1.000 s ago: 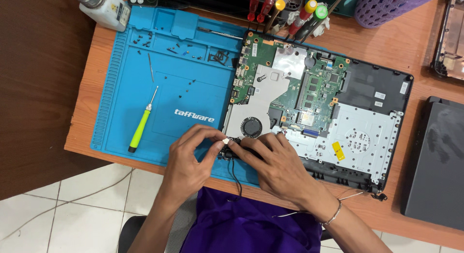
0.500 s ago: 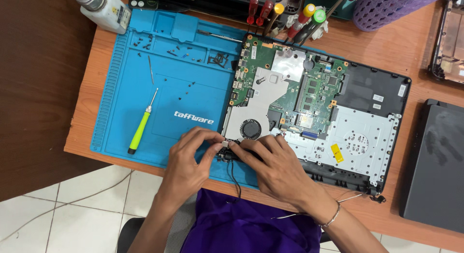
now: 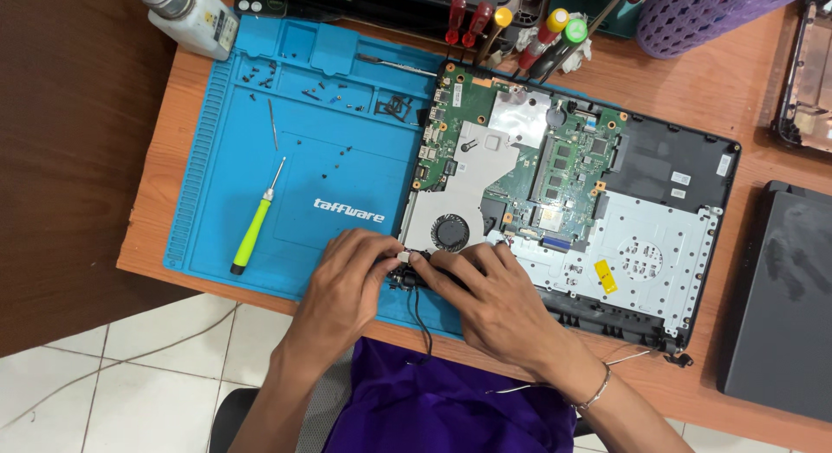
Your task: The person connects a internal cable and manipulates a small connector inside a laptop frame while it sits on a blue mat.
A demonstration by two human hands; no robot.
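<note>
Quick count: one opened laptop (image 3: 598,210), one blue mat (image 3: 295,158) at 9 o'clock of it, one green screwdriver (image 3: 253,232), one white bottle (image 3: 186,16) at 11, one purple basket (image 3: 711,11) at 1, two hands (image 3: 351,284) (image 3: 494,301) at 6, one fan (image 3: 451,232).

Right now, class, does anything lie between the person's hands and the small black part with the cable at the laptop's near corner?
Nothing visible does: both the left hand and right hand already pinch the small black part.
</note>
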